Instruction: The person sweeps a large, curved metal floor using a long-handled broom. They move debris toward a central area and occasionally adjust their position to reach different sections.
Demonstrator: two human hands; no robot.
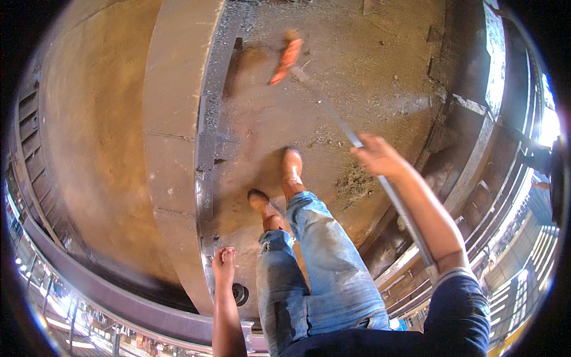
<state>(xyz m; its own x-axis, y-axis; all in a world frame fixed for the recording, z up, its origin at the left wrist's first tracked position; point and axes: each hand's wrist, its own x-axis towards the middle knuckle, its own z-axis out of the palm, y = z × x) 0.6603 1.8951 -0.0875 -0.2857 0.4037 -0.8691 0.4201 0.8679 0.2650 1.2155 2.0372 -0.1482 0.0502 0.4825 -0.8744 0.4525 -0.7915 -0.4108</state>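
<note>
My right hand (380,156) is closed around the grey pole of a long-handled broom (339,122). The pole slants from beside my right upper arm, along the forearm, to the far middle of the floor. At its far end is a narrow orange-red head (288,61), blurred by motion, low over the wet brown floor (369,77). My left hand (224,262) is at the lower left, its fingers curled and nothing visible in them. It is close to the near end of a dark metal beam (205,160); whether it touches the beam cannot be made out.
Left of the beam lies a broad brown surface (107,119) with a raised band along it. My boots (291,166) stand on the floor near the beam. A small heap of dark debris (355,180) lies right of them. Metal framework (470,149) borders the right side.
</note>
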